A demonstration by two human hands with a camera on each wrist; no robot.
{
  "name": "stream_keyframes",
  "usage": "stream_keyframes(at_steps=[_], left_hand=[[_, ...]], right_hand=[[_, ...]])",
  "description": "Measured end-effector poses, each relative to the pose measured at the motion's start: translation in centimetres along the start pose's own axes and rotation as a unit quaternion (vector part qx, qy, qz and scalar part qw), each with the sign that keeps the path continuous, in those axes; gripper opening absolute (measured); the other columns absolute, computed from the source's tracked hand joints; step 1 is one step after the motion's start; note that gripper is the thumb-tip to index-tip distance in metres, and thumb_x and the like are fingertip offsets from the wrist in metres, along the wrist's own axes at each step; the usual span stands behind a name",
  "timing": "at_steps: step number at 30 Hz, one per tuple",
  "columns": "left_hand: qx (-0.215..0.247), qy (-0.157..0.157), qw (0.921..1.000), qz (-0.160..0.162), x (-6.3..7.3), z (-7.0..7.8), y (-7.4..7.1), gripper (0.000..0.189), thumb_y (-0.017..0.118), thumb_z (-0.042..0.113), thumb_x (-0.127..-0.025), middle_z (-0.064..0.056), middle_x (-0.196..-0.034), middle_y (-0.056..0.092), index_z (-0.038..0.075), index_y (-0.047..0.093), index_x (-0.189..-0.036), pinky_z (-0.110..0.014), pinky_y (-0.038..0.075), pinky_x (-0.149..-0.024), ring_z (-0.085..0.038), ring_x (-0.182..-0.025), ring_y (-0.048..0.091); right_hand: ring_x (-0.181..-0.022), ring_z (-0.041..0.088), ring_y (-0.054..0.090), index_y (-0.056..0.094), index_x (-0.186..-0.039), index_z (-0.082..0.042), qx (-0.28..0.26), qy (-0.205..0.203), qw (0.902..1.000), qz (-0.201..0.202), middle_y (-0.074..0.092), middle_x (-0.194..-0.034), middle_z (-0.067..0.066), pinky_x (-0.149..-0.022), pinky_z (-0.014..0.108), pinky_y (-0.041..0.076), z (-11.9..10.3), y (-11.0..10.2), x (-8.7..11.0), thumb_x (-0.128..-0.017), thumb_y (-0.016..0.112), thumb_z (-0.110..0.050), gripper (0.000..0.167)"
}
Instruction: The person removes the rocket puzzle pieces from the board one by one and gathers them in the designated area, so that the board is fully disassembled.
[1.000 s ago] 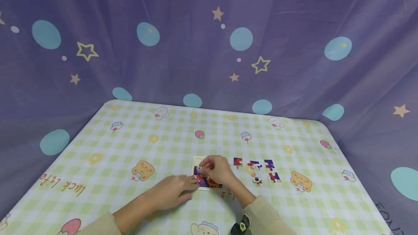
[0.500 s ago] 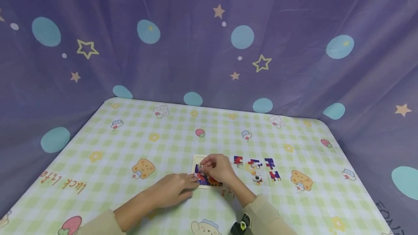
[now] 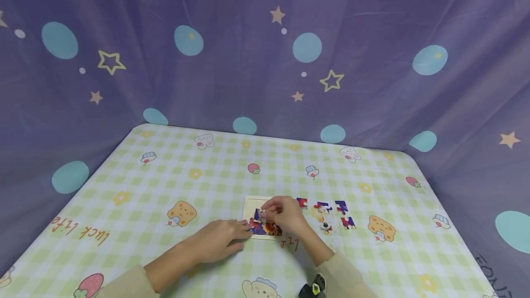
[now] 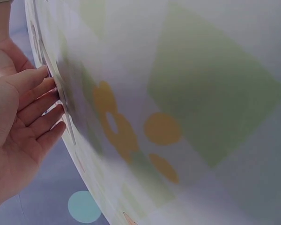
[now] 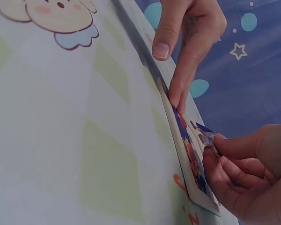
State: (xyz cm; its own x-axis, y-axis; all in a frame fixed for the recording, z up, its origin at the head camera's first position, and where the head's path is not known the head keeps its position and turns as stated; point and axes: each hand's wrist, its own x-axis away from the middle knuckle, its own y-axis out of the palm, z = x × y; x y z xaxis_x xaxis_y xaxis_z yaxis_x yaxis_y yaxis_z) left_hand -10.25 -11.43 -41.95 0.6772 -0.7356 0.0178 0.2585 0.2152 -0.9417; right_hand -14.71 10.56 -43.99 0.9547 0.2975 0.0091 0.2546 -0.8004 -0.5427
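A jigsaw piece (image 5: 209, 140) is in the right hand (image 3: 285, 215), over the middle of a shallow puzzle tray (image 3: 250, 203). The grip there is closed to a pinch, thumb against fingers, which cover most of the piece; its printed side is hard to read, and whether it touches the tray cannot be told. The tray's far right corner is lost behind the same hand, and both wrist cameras see the tray nearly edge-on. Along its near side lie joined pieces (image 3: 269, 229) in purple, red and orange, their picture too small to make out.

The left hand (image 3: 225, 241) has its fingers extended, the grip holding nothing, with fingertips on the tray's left end; they hide that edge in the head view.

To the right on the desk (image 3: 223, 183) are loose jigsaw pieces (image 3: 342, 207), the nearest partly behind the right hand. An orange patch among them blurs into the cloth's print. A black device (image 3: 313, 287) at the right wrist and both beige sleeves (image 3: 128, 284) are cut off by the lower edge. Beyond hangs a purple curtain (image 3: 232, 82), lettering at its right side cropped.
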Motion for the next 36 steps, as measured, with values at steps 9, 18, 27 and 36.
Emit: stream_keyframes(at_steps=[9, 18, 27, 36], left_hand=[[0.003, -0.004, 0.9999, -0.01, 0.1, 0.2, -0.1, 0.033, 0.061, 0.022, -0.093, -0.007, -0.132, 0.063, 0.012, 0.065, -0.124, -0.044, 0.048, -0.105, -0.026, -0.125, 0.059], [0.008, -0.002, 0.9999, -0.007, 0.0, 0.1, 0.1, 0.034, 0.06, 0.022, -0.093, -0.007, -0.133, 0.062, 0.012, 0.064, -0.125, -0.044, 0.048, -0.106, -0.025, -0.126, 0.058], [0.01, -0.002, 1.0, 0.0, 0.1, 0.1, 0.0, 0.034, 0.061, 0.022, -0.093, -0.007, -0.133, 0.062, 0.012, 0.065, -0.125, -0.044, 0.048, -0.106, -0.025, -0.126, 0.058], [0.01, 0.001, 0.9999, 0.003, 0.0, 0.0, 0.0, 0.033, 0.061, 0.022, -0.093, -0.007, -0.132, 0.063, 0.013, 0.065, -0.124, -0.044, 0.049, -0.105, -0.025, -0.125, 0.059]], right_hand=[[-0.063, 0.007, 0.063, 0.072, -0.091, -0.005, -0.015, 0.023, 0.9995, 0.011, 0.073, -0.079, 0.008, -0.055, 0.018, 0.053, 1.1, -0.9, 1.0, -0.084, 0.072, -0.01, 0.009], [-0.06, 0.01, 0.061, 0.072, -0.09, -0.007, -0.005, 0.058, 0.9974, 0.041, 0.071, -0.075, 0.004, -0.051, 0.021, 0.052, 2.0, -2.6, 2.3, -0.083, 0.073, -0.012, 0.008], [-0.062, 0.007, 0.059, 0.072, -0.084, -0.008, 0.031, 0.085, 0.9926, 0.08, 0.071, -0.075, 0.001, -0.051, 0.019, 0.049, 2.6, -4.4, 4.1, -0.081, 0.075, -0.009, 0.004], [-0.062, 0.007, 0.059, 0.072, -0.08, -0.012, 0.073, 0.099, 0.9864, 0.108, 0.068, -0.069, -0.003, -0.054, 0.017, 0.048, 3.1, -5.4, 4.7, -0.078, 0.077, -0.009, 0.006]])
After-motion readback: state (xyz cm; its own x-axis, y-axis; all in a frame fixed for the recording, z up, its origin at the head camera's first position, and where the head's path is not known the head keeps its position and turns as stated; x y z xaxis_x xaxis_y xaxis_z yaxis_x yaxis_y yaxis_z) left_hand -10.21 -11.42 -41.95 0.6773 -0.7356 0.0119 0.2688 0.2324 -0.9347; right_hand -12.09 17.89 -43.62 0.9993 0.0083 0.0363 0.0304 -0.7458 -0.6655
